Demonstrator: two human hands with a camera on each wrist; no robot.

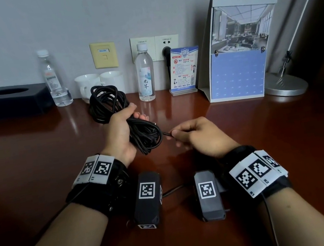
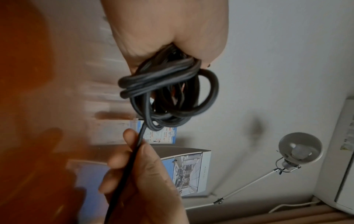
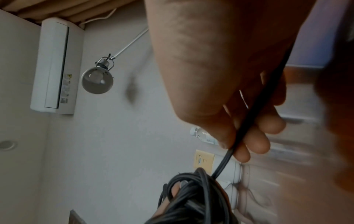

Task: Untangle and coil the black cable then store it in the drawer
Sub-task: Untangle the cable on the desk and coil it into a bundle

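Brown and shiny, the desk (image 1: 34,157) runs up to a grey wall, and I work above its middle. I hold the cable (image 1: 136,131) bunched in my left hand (image 1: 119,133), with my fingers curled tight round the middle of the bundle, so loops stick out at both ends, and it is up off the desk. My right hand (image 1: 197,136) is just beside it and pinches one loose strand between thumb and fingers; the strand runs straight from the bundle into that hand. I think I am at the coiling step, near its end, with the last free bit left to wind. Next I should wrap that strand round the bundle and tuck it in, keeping my left grip firm so the loops do not spring apart. Then I need the drawer, which I cannot see in any view. Along the back edge I count two bottles (image 1: 144,72), two cups (image 1: 88,85), one box (image 1: 5,101), one card (image 1: 183,70), one calendar (image 1: 237,63). At the back right corner stands one lamp (image 1: 285,85).
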